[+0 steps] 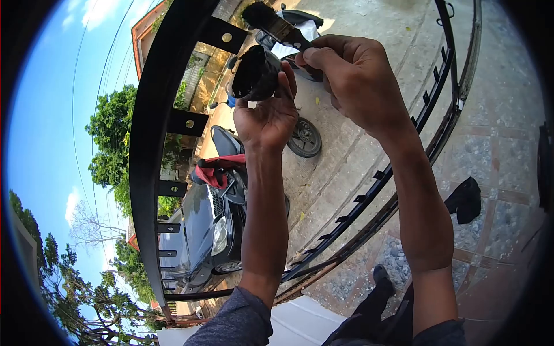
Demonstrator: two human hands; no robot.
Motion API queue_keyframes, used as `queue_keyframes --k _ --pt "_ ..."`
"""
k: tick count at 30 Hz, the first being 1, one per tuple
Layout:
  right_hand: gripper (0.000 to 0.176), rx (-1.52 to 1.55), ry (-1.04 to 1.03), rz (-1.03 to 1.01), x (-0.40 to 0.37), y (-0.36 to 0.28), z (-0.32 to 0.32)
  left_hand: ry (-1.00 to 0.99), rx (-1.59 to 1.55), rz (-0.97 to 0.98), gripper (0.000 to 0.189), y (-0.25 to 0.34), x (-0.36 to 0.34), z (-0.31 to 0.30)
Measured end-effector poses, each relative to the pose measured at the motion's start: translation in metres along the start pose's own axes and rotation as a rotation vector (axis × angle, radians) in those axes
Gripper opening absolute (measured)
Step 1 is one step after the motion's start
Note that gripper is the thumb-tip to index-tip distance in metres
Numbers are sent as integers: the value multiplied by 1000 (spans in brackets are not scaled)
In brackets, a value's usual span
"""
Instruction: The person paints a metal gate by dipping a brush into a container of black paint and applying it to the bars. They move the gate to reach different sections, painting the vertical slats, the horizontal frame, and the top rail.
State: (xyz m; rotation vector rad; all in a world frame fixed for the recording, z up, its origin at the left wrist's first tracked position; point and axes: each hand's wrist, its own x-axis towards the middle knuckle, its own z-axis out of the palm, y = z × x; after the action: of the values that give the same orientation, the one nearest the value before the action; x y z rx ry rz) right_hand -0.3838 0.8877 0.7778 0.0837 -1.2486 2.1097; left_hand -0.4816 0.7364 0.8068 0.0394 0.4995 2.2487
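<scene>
My left hand (268, 115) is wrapped around a small cup of black paint (254, 75), its dark mouth turned toward me. In my right hand (355, 75) is a paintbrush (280, 29), gripped by its dark handle. Its bristles are coated black and sit just above the cup, apart from it. Close to the left of the cup runs a black metal gate frame (147, 150) with several flat tabs, some with a round hole. The brush touches neither the frame nor the cup.
Beyond the frame stand a dark car (199, 230) and motorbikes, one with a red cloth (216, 173) on it. A lower black rail with short spikes (360, 199) curves behind my right forearm. A dark cloth-like thing (464, 200) lies on the tiled floor.
</scene>
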Motion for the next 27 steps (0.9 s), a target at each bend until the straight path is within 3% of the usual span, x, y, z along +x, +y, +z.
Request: queue_keyframes --k 1,6,11,14,17,20,21,24,27 --pt "23 -20 -19 0 2 -7 0 -74 -1 -29 45 0 0 -1" --pt "21 -185 -128 25 8 4 10 -12 166 75 47 6 6 -9" --pt "19 -201 286 -381 -4 6 21 -52 157 125 43 -2 3 -1" --pt "18 -429 207 -491 -25 2 50 -85 193 137 42 2 -1 -5" --pt "21 -499 -11 -524 -56 9 53 -112 214 136 41 0 -7 -3" --pt "21 -330 -141 -517 -35 11 29 -133 220 119 40 0 -8 -4" --pt "20 -274 -208 -368 -26 3 14 -138 206 103 40 -2 -5 -5" --pt "19 -185 83 -301 11 10 -9 -91 23 11 42 -9 2 5" --pt "20 54 85 -177 8 10 -2 -126 96 18 46 -11 2 -1"
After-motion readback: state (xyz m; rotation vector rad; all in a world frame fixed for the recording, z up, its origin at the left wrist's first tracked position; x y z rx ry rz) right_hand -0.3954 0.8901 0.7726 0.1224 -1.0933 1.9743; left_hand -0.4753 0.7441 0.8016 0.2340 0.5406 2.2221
